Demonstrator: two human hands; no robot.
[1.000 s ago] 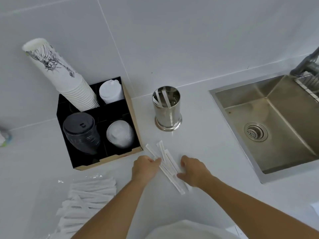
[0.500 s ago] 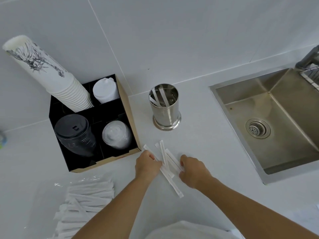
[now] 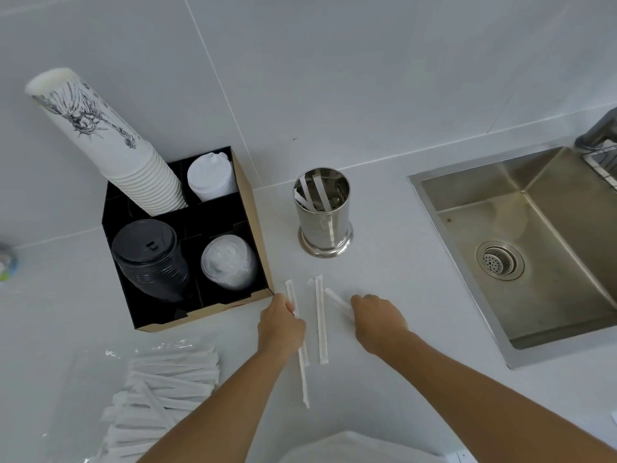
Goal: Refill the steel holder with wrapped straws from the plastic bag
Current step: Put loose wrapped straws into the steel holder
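a white counter seen from above, with two bare forearms reaching in from the bottom edge. the left hand (image 3: 282, 324) lies knuckles up over a wrapped straw (image 3: 302, 359) that runs toward the viewer; its fingers curl down onto the straw near its far end, gripping it. the right hand (image 3: 379, 317) is also knuckles up, fingers curled onto the near end of an angled straw (image 3: 335, 300), pinching it against the counter. between the two hands a middle straw (image 3: 321, 324) lies loose, untouched, almost parallel to the left one.

the steel holder (image 3: 323, 212) stands upright beyond the hands, well apart from them, with open counter in between. a few wrapped straws lean inside it, below the rim.

at lower left, the plastic bag (image 3: 160, 392) of wrapped straws lies flat beside the left forearm, running off the bottom edge.

to the left of the holder sits a black organiser box (image 3: 257, 228), its near right corner just beside the left hand. it holds a tall leaning stack of printed paper cups (image 3: 110, 142), white lids, black lids and clear lids in separate compartments.

on the right, a sunken steel sink (image 3: 521, 235) with a drain; its edge stands apart from the right hand, bare counter between them. a tiled wall rises behind.
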